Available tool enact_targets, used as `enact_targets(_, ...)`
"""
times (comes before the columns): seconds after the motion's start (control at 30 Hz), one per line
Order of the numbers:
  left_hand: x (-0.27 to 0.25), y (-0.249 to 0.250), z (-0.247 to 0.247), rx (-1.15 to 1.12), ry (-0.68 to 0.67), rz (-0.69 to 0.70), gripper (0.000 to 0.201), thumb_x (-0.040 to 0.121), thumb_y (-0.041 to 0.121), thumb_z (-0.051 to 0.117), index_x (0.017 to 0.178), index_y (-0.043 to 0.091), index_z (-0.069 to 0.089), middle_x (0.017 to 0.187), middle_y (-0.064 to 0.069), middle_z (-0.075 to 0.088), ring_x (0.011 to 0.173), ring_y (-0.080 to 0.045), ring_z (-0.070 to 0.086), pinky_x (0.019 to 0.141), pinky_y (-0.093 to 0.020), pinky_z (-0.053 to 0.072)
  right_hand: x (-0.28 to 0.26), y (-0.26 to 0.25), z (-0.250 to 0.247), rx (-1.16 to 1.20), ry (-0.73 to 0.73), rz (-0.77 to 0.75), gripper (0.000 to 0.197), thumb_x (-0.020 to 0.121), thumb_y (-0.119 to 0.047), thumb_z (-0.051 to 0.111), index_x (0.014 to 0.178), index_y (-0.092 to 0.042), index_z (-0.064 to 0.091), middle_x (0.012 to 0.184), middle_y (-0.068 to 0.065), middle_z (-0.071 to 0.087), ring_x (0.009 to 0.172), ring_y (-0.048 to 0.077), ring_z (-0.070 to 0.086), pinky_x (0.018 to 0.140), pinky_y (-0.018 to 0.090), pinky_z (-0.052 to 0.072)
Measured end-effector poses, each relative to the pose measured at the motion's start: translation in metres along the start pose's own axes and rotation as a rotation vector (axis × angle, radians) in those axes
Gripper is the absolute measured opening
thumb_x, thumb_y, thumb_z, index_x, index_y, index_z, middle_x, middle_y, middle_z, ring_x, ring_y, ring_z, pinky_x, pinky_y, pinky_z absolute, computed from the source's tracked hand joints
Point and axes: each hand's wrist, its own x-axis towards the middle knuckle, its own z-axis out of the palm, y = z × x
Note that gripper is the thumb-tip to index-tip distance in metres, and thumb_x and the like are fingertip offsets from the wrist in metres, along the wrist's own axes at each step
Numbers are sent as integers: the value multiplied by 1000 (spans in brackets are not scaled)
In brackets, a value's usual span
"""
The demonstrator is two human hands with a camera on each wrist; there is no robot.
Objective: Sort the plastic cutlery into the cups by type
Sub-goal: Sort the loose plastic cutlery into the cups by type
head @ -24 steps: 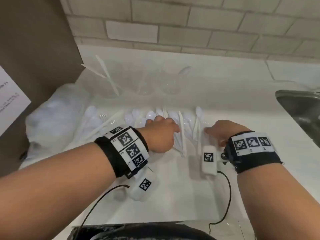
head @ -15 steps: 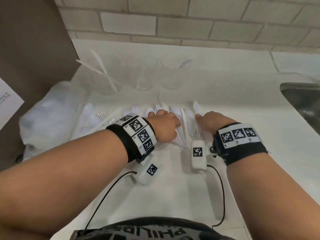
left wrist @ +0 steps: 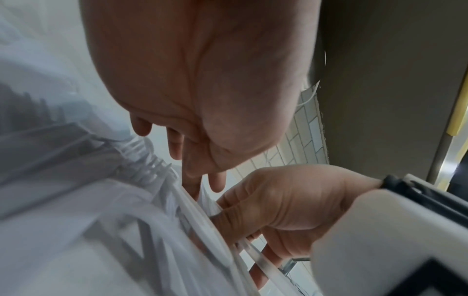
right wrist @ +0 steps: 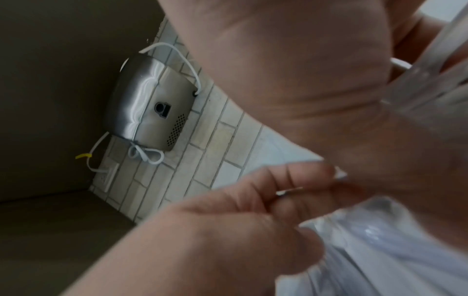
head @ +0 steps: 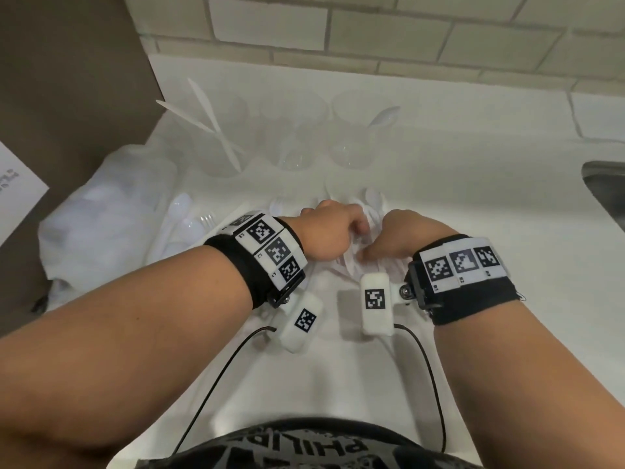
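Observation:
White plastic cutlery lies in a loose row on the white counter, with more spoons and forks to the left. Three clear cups stand behind it. The left cup holds knives, the middle cup looks empty, and the right cup holds a spoon. My left hand is curled over the middle of the pile, its fingertips pinching a white handle. Touching it, my right hand grips a few handles between curled fingers.
A clear plastic bag of more cutlery slumps at the left against a brown panel. A steel sink opens at the far right. A tiled wall backs the counter. Wrist-camera cables trail toward my body.
My right hand has slid left until it meets my left hand over the pile, and its fingers have closed on handles. The view has moved closer.

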Motion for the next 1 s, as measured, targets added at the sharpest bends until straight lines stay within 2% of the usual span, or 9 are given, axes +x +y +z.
enact_targets(0.13, 2, -2, -2, -17, -10, -21, 51, 82, -2, 38, 117, 32, 52, 124, 7, 55, 126, -17, 43, 109, -40, 31, 4, -12, 1, -66, 28, 5, 29, 76, -29, 71, 78, -12, 48, 93, 6, 55, 91, 23, 53, 84, 37, 54)
enact_targets(0.23, 7, -12, 2, 8, 25, -89, 50, 79, 5, 37, 100, 49, 47, 125, 3, 50, 123, -28, 40, 104, -39, 32, 8, -16, 1, -81, 30, 7, 23, 77, -19, 68, 73, -12, 47, 93, 7, 55, 86, 23, 54, 73, 33, 50)
enact_targets(0.3, 8, -17, 3, 44, 30, -118, 50, 77, 5, 38, 94, 51, 47, 124, 0, 51, 122, -30, 40, 98, -35, 30, 11, -17, 2, -104, 35, 5, 20, 78, -18, 66, 74, -10, 48, 92, 8, 54, 85, 24, 54, 69, 31, 48)
enact_targets(0.4, 7, -19, 2, 68, 25, -114, 54, 78, 4, 38, 103, 48, 56, 126, -2, 52, 122, -31, 42, 93, -34, 27, 17, -21, 5, -110, 64, 6, 16, 80, -18, 63, 86, -6, 55, 98, 9, 54, 86, 25, 57, 68, 31, 49)
enact_targets(0.5, 5, -20, 0, 94, 48, -95, 56, 82, 1, 38, 116, 40, 59, 131, -2, 53, 125, -28, 43, 96, -34, 25, 25, -23, 8, -91, 81, 21, 35, 81, -23, 63, 109, -4, 56, 110, 11, 53, 99, 28, 60, 80, 35, 53)
enact_targets(0.63, 2, -19, -3, 161, 54, -73, 60, 82, -4, 38, 122, 36, 58, 135, 4, 53, 132, -23, 35, 100, -37, 21, 34, -23, 14, -64, 114, 54, 47, 87, -27, 57, 125, -3, 46, 123, 11, 45, 109, 31, 57, 92, 39, 51)
enact_targets(0.83, -1, -20, -5, 157, 44, -71, 61, 84, -5, 37, 124, 36, 58, 137, 6, 53, 131, -22, 39, 103, -34, 22, 42, -22, 18, -34, 180, 74, 43, 88, -16, 54, 127, -1, 45, 126, 12, 47, 112, 30, 55, 80, 34, 47)
enact_targets(0.9, -3, -19, -6, 104, 56, -71, 57, 88, -5, 37, 125, 32, 59, 138, 6, 53, 130, -20, 43, 109, -36, 27, 43, -20, 20, 26, 207, 67, 40, 89, -12, 53, 125, 0, 43, 124, 13, 50, 113, 30, 55, 79, 34, 46)
enact_targets(1.0, -1, -24, -4, 50, 26, -96, 57, 86, -1, 37, 127, 32, 58, 141, 1, 51, 130, -24, 45, 109, -41, 34, 41, -15, 21, 198, 273, 76, 37, 90, -9, 50, 123, 2, 38, 117, 15, 58, 105, 31, 61, 74, 33, 44)
